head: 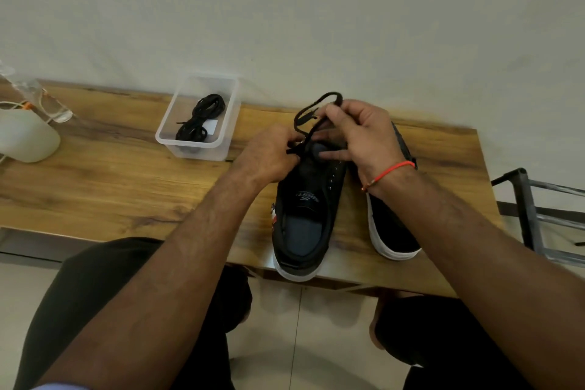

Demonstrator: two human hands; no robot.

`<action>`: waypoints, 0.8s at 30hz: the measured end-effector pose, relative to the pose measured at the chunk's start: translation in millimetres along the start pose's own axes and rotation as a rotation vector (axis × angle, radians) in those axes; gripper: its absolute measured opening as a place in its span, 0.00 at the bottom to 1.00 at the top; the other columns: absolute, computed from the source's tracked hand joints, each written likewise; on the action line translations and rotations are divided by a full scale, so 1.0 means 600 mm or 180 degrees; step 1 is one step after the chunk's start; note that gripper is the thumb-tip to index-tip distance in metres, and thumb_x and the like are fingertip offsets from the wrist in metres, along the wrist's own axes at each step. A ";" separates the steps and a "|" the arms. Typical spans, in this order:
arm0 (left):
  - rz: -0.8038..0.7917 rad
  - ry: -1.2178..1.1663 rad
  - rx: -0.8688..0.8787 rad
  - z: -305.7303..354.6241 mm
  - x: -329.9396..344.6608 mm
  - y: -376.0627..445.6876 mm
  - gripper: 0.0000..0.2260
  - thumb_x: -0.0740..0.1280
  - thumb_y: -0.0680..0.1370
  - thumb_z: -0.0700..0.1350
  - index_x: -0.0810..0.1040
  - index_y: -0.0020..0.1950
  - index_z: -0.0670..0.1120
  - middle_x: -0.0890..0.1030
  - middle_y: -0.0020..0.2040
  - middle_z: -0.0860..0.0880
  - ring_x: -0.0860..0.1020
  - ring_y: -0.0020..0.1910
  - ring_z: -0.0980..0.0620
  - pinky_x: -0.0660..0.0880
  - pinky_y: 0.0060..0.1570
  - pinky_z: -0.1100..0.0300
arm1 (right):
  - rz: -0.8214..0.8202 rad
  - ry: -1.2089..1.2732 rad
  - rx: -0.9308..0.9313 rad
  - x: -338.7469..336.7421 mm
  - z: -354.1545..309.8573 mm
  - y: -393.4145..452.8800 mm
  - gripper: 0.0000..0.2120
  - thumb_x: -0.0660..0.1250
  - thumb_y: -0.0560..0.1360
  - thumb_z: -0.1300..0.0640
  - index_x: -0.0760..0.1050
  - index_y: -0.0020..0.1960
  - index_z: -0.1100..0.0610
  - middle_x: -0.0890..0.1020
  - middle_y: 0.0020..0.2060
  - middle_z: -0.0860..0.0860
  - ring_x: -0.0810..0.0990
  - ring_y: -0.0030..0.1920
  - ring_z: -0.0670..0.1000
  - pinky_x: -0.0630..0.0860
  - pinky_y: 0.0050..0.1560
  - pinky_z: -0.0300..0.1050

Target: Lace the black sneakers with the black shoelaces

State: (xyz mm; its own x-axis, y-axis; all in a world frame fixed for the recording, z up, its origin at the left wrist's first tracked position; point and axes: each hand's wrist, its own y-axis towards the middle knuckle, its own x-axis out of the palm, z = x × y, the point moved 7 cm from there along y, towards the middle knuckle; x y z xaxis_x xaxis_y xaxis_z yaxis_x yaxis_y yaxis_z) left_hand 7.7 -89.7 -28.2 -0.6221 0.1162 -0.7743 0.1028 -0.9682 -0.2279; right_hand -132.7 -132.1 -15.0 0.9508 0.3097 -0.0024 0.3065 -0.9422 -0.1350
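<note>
Two black sneakers with white soles stand on the wooden table (110,187), heels toward me. Over the toe end of the left sneaker (305,215) both hands work a black shoelace (311,111), which loops up above the fingers. My left hand (269,155) pinches one end of the lace near the front eyelets. My right hand (361,133) pinches the other part of the lace, with some fingers reaching down onto the tongue. The right sneaker (392,231) lies mostly hidden under my right forearm.
A clear plastic box (226,136) at the back of the table holds another bundled black lace (199,119). A white container (25,136) and a clear bottle (38,98) stand at the far left. A black metal frame (531,215) is off the table's right edge.
</note>
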 end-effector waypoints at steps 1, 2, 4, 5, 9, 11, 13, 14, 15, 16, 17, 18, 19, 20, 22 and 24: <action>0.0058 -0.0042 -0.0105 -0.006 -0.001 0.000 0.16 0.69 0.80 0.39 0.79 0.68 0.50 0.82 0.61 0.51 0.78 0.55 0.54 0.70 0.47 0.68 | 0.0019 0.0291 0.0029 -0.003 -0.009 -0.002 0.08 0.64 0.82 0.58 0.80 0.49 0.60 0.84 0.38 0.51 0.86 0.42 0.54 0.84 0.45 0.60; 0.0079 -0.0072 -0.0222 -0.014 -0.001 0.002 0.18 0.69 0.81 0.39 0.78 0.70 0.49 0.81 0.63 0.49 0.78 0.59 0.53 0.70 0.50 0.66 | 0.0042 0.0600 0.0014 -0.006 -0.019 -0.003 0.08 0.63 0.82 0.58 0.79 0.48 0.60 0.83 0.37 0.52 0.85 0.40 0.55 0.83 0.45 0.63; 0.0079 -0.0099 -0.0342 -0.025 -0.001 0.004 0.20 0.70 0.80 0.40 0.75 0.73 0.48 0.80 0.66 0.47 0.77 0.64 0.50 0.71 0.52 0.63 | 0.0047 0.1247 -0.0057 -0.016 -0.038 -0.003 0.08 0.62 0.83 0.60 0.78 0.48 0.62 0.80 0.37 0.55 0.82 0.39 0.55 0.83 0.42 0.64; 0.0070 -0.0124 -0.0330 -0.024 -0.001 0.005 0.21 0.70 0.80 0.40 0.75 0.73 0.49 0.79 0.68 0.47 0.77 0.65 0.50 0.71 0.52 0.63 | 0.0035 0.1533 -0.0063 -0.021 -0.044 -0.003 0.08 0.62 0.83 0.60 0.77 0.49 0.63 0.80 0.37 0.56 0.82 0.39 0.56 0.83 0.41 0.62; 0.0175 -0.0075 -0.0117 -0.013 0.000 0.006 0.14 0.71 0.80 0.46 0.81 0.65 0.55 0.80 0.64 0.52 0.77 0.62 0.51 0.75 0.55 0.60 | 0.0116 0.1710 0.0205 -0.029 -0.027 0.001 0.08 0.62 0.83 0.61 0.77 0.52 0.65 0.79 0.36 0.57 0.82 0.37 0.56 0.83 0.40 0.58; 0.0490 -0.0092 -0.0050 -0.011 -0.008 0.006 0.08 0.71 0.79 0.50 0.85 0.58 0.56 0.83 0.55 0.55 0.80 0.56 0.52 0.79 0.56 0.50 | 0.0128 0.1214 0.0397 -0.029 -0.004 0.005 0.06 0.63 0.82 0.62 0.76 0.55 0.64 0.81 0.38 0.57 0.83 0.38 0.56 0.84 0.43 0.58; 0.0906 -0.0510 0.0073 0.002 -0.030 0.000 0.05 0.71 0.80 0.50 0.86 0.53 0.56 0.83 0.49 0.60 0.82 0.49 0.54 0.81 0.53 0.50 | -0.0114 0.0469 0.0545 -0.020 0.017 0.008 0.09 0.65 0.80 0.66 0.76 0.60 0.61 0.84 0.46 0.58 0.84 0.45 0.58 0.84 0.47 0.56; 0.1070 -0.0850 0.0136 0.008 -0.043 -0.004 0.04 0.70 0.81 0.49 0.85 0.52 0.56 0.83 0.47 0.61 0.83 0.46 0.56 0.82 0.50 0.52 | -0.0301 0.0128 0.0572 -0.011 0.026 0.007 0.12 0.66 0.79 0.67 0.76 0.61 0.59 0.84 0.50 0.58 0.84 0.48 0.58 0.84 0.49 0.55; 0.1159 -0.1140 0.0188 0.014 -0.053 -0.007 0.04 0.69 0.81 0.49 0.84 0.51 0.56 0.83 0.46 0.60 0.84 0.43 0.57 0.82 0.46 0.54 | -0.0484 -0.0140 0.0577 -0.001 0.032 0.005 0.12 0.66 0.79 0.68 0.78 0.60 0.57 0.84 0.52 0.57 0.84 0.51 0.57 0.83 0.51 0.54; 0.1144 -0.1243 0.0230 0.019 -0.059 -0.007 0.04 0.69 0.82 0.48 0.83 0.51 0.56 0.83 0.45 0.59 0.84 0.41 0.58 0.82 0.43 0.57 | -0.0624 -0.0316 0.0568 0.009 0.037 0.001 0.11 0.66 0.79 0.67 0.79 0.57 0.55 0.84 0.53 0.56 0.84 0.52 0.56 0.83 0.52 0.52; 0.1045 -0.1161 0.0258 0.022 -0.060 -0.007 0.04 0.68 0.82 0.47 0.82 0.51 0.55 0.83 0.45 0.58 0.84 0.41 0.58 0.81 0.43 0.59 | -0.0712 -0.0460 0.0533 0.016 0.038 -0.003 0.09 0.67 0.79 0.66 0.80 0.54 0.54 0.85 0.52 0.55 0.85 0.51 0.54 0.82 0.52 0.49; 0.0871 -0.0965 0.0240 0.020 -0.054 -0.003 0.04 0.68 0.82 0.46 0.82 0.51 0.54 0.82 0.45 0.58 0.83 0.42 0.56 0.81 0.46 0.58 | -0.0741 -0.0584 0.0467 0.021 0.038 -0.004 0.09 0.67 0.79 0.65 0.81 0.51 0.53 0.85 0.50 0.55 0.85 0.50 0.53 0.82 0.52 0.48; 0.0627 -0.0731 0.0174 0.015 -0.045 -0.001 0.04 0.67 0.82 0.46 0.81 0.52 0.53 0.82 0.47 0.57 0.82 0.46 0.55 0.80 0.51 0.56 | -0.0724 -0.0666 0.0400 0.024 0.037 -0.004 0.08 0.67 0.79 0.65 0.81 0.49 0.53 0.85 0.48 0.54 0.85 0.48 0.52 0.82 0.51 0.48; 0.0342 -0.0532 0.0084 0.007 -0.032 0.001 0.05 0.67 0.82 0.45 0.81 0.55 0.53 0.82 0.50 0.56 0.81 0.49 0.54 0.80 0.55 0.55 | -0.0676 -0.0654 0.0370 0.024 0.037 -0.002 0.09 0.66 0.80 0.64 0.81 0.47 0.53 0.85 0.46 0.54 0.84 0.47 0.53 0.82 0.50 0.49; -0.0176 -0.0334 -0.0009 0.003 -0.009 -0.001 0.11 0.67 0.82 0.44 0.80 0.64 0.52 0.81 0.57 0.55 0.79 0.54 0.56 0.76 0.58 0.59 | -0.0488 -0.0359 0.0433 0.017 0.038 0.000 0.09 0.64 0.81 0.64 0.79 0.46 0.54 0.84 0.42 0.54 0.84 0.44 0.54 0.82 0.48 0.52; -0.0353 -0.0268 0.0063 0.012 0.001 -0.002 0.14 0.68 0.81 0.45 0.79 0.67 0.52 0.80 0.60 0.55 0.77 0.54 0.57 0.72 0.55 0.63 | -0.0214 0.0225 0.0487 0.004 0.034 0.003 0.07 0.64 0.81 0.62 0.78 0.49 0.55 0.82 0.39 0.54 0.84 0.42 0.55 0.82 0.47 0.56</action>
State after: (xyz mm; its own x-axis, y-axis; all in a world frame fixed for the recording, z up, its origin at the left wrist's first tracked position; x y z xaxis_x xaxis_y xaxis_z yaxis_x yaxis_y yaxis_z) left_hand 1.9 -89.9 -23.9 -0.6917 0.2046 -0.6926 0.0150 -0.9548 -0.2970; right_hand -130.5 -130.6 -35.8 0.9309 0.3564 0.0807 0.3642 -0.8876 -0.2818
